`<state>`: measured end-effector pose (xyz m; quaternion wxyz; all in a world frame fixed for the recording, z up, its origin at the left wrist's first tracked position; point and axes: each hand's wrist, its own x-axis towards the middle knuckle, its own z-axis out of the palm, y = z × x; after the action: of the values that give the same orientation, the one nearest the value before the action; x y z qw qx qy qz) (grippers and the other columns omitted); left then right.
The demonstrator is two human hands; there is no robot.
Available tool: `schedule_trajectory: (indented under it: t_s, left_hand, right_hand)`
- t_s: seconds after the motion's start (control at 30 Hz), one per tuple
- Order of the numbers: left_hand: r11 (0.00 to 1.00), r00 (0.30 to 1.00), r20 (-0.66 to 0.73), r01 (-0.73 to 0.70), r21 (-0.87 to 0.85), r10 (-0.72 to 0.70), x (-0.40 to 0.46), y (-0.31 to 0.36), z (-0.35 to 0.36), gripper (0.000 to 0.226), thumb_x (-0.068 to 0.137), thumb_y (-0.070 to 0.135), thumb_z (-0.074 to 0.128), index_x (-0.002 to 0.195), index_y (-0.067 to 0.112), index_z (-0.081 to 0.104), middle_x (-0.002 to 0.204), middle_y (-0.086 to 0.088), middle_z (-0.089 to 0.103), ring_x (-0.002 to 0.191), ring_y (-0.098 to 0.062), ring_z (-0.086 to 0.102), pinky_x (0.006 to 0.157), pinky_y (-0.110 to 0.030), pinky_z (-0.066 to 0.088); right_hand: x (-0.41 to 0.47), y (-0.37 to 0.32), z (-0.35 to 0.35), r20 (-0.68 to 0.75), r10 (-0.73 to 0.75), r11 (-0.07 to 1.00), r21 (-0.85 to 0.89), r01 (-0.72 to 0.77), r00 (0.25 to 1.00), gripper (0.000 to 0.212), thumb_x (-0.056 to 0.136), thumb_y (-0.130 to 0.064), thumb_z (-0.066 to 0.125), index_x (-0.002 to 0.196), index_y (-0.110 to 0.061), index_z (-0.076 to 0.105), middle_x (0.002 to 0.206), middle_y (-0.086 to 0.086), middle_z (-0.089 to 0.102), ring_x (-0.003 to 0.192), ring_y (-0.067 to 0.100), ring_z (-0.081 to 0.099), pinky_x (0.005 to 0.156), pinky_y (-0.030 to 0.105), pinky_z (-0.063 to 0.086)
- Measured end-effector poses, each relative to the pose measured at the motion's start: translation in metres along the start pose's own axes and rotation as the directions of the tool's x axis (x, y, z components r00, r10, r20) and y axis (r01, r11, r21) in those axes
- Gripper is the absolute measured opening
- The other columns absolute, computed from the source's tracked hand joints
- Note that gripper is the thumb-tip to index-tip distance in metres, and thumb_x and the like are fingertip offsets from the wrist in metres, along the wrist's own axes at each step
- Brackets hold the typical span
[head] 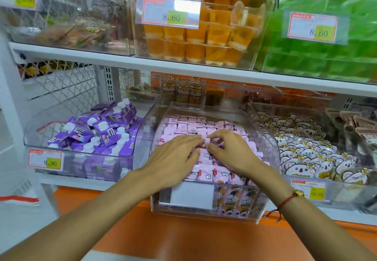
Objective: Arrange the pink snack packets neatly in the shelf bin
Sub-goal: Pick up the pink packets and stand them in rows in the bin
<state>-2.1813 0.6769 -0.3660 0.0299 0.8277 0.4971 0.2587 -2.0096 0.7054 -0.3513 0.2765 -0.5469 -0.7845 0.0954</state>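
L hand [175, 159]: mine, palm down, fingers pretty straight n resting flat on top of the pink snack packets [206, 159], tips up by the one packet my R is holding
R hand [228, 152]: fingers curled, thumb + fingertips pinching one small pink packet [206, 140] right between both hands, above the pile
wrist: red string bracelet [285, 201] w/ a gold bead on my R wrist
pink packets: all in the clear shelf bin [263, 138] right under my hands, neat rows at the back, looser ones toward the front below my palms
bin front: blank white label [191, 196] just below my L wrist, some orangey packs visible thru the plastic next to it
left of L hand: bin of purple drink cartons [98, 136], tag reads 9.90
right of R hand: bin of bear-face packs [312, 154]
above hands: upper shelf w/ orange jelly cups [195, 42] n green packs [330, 56], both tagged 8.60
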Motion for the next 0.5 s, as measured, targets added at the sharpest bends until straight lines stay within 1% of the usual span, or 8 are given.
schedule_trajectory:
  t_s: [0.07, 0.1, 0.17, 0.23, 0.27, 0.33, 0.4, 0.5]
  left_hand:
    - [0.998, 0.998, 0.055, 0.019, 0.057, -0.022, 0.002, -0.002, 0.001, 0.040, 0.101, 0.036, 0.029, 0.137, 0.033, 0.046, 0.146, 0.015, 0.041, 0.132, -0.009, 0.038, 0.102, -0.030, 0.037]
    - [0.997, 0.997, 0.075, 0.026, 0.066, -0.031, 0.004, -0.003, 0.001, 0.040, 0.100, 0.036, 0.028, 0.135, 0.033, 0.048, 0.144, 0.013, 0.045, 0.130, -0.011, 0.041, 0.099, -0.032, 0.038]
    - [0.997, 0.995, 0.095, 0.027, 0.078, -0.035, 0.006, -0.004, -0.001, 0.039, 0.100, 0.035, 0.029, 0.131, 0.033, 0.052, 0.136, 0.010, 0.053, 0.123, -0.014, 0.047, 0.085, -0.032, 0.041]
    - [0.997, 0.994, 0.098, 0.031, 0.074, -0.038, 0.008, -0.002, -0.002, 0.037, 0.099, 0.033, 0.032, 0.129, 0.032, 0.053, 0.132, 0.009, 0.056, 0.118, -0.015, 0.050, 0.076, -0.029, 0.035]
    - [0.997, 0.995, 0.091, 0.031, 0.070, -0.037, 0.008, 0.000, -0.002, 0.035, 0.099, 0.032, 0.034, 0.128, 0.031, 0.053, 0.132, 0.009, 0.056, 0.117, -0.014, 0.051, 0.076, -0.028, 0.034]
    - [0.997, 0.999, 0.039, 0.012, 0.072, -0.015, 0.007, 0.003, -0.002, 0.033, 0.099, 0.032, 0.036, 0.127, 0.029, 0.053, 0.132, 0.011, 0.054, 0.118, -0.013, 0.049, 0.079, -0.027, 0.036]
    - [0.997, 0.999, 0.023, -0.030, 0.070, 0.028, 0.005, 0.005, 0.000, 0.037, 0.099, 0.041, 0.036, 0.132, 0.031, 0.048, 0.140, 0.013, 0.046, 0.128, -0.012, 0.041, 0.092, -0.027, 0.037]
    - [0.995, 0.984, 0.168, -0.073, 0.075, 0.059, 0.004, 0.007, 0.000, 0.054, 0.094, 0.060, 0.025, 0.144, 0.040, 0.030, 0.155, 0.014, 0.024, 0.142, -0.009, 0.020, 0.111, -0.029, 0.021]
  right_hand:
    - [-0.003, 0.000, -0.004, 0.039, -0.009, 1.000, -0.018, 0.010, 0.999, 0.028, 0.093, -0.026, 0.053, 0.117, -0.014, 0.064, 0.113, 0.006, 0.065, 0.097, 0.022, 0.063, 0.082, 0.033, 0.051]
    - [-0.004, 0.002, -0.009, 0.006, -0.009, 0.999, -0.044, 0.009, 1.000, 0.028, 0.094, -0.023, 0.051, 0.119, -0.016, 0.063, 0.116, 0.006, 0.065, 0.097, 0.021, 0.063, 0.084, 0.033, 0.051]
    - [-0.005, 0.009, -0.019, -0.139, -0.016, 0.993, -0.115, 0.000, 0.990, 0.029, 0.094, -0.018, 0.050, 0.120, -0.020, 0.062, 0.118, 0.001, 0.064, 0.097, 0.016, 0.060, 0.083, 0.030, 0.048]
    - [-0.003, 0.016, -0.026, -0.223, -0.024, 0.991, -0.132, -0.006, 0.975, 0.026, 0.094, -0.016, 0.051, 0.115, -0.021, 0.065, 0.115, -0.002, 0.066, 0.092, 0.012, 0.058, 0.076, 0.024, 0.043]
    - [-0.002, 0.018, -0.027, -0.211, -0.018, 0.991, -0.135, -0.011, 0.977, 0.024, 0.094, -0.018, 0.052, 0.113, -0.020, 0.066, 0.114, -0.002, 0.066, 0.089, 0.012, 0.058, 0.074, 0.022, 0.041]
    - [-0.001, 0.020, -0.022, -0.088, -0.008, 0.984, -0.175, -0.007, 0.996, 0.023, 0.095, -0.023, 0.053, 0.111, -0.019, 0.068, 0.111, 0.004, 0.066, 0.089, 0.015, 0.057, 0.074, 0.025, 0.043]
    - [0.000, 0.019, -0.017, 0.048, -0.003, 0.973, -0.229, 0.014, 0.999, 0.026, 0.095, -0.027, 0.052, 0.113, -0.018, 0.068, 0.110, 0.010, 0.063, 0.099, 0.024, 0.054, 0.081, 0.031, 0.044]
    - [0.005, 0.019, -0.019, 0.108, 0.006, 0.965, -0.262, 0.023, 0.994, 0.025, 0.093, -0.029, 0.055, 0.111, -0.019, 0.069, 0.106, 0.010, 0.064, 0.102, 0.028, 0.054, 0.084, 0.035, 0.045]
